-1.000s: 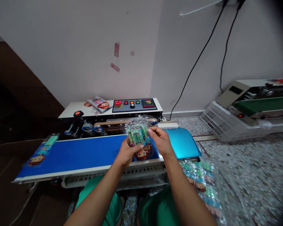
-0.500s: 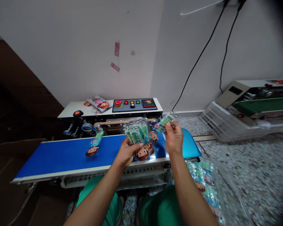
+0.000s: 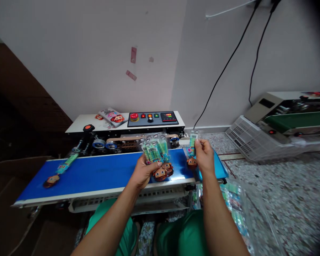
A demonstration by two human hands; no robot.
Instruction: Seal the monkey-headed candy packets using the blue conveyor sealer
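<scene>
Several clear packets [image 3: 156, 153], green-striped with a barcode and a cartoon head at the lower end, are fanned out in my left hand [image 3: 143, 173], thumb pressed on top. My right hand [image 3: 204, 155] pinches a single packet [image 3: 192, 151] of the same kind, upright at the right end of the blue conveyor belt [image 3: 93, 174]. Another packet [image 3: 61, 170] lies slanted on the belt's left part. Behind the belt stands the white band sealing machine [image 3: 112, 129], with rollers and a lit control panel [image 3: 152, 119].
A printed pouch [image 3: 113, 116] lies on the machine top. To the right, a white plastic crate [image 3: 245, 138] sits by a second machine with a green belt [image 3: 306, 117]. A clear bag of packets [image 3: 237, 209] rests on the floor, lower right. Cardboard [image 3: 5, 199] stands left.
The loose packet has travelled left along the belt. My right hand has shifted slightly right, and its packet has turned from slanted to upright. My left hand stays nearly in place.
</scene>
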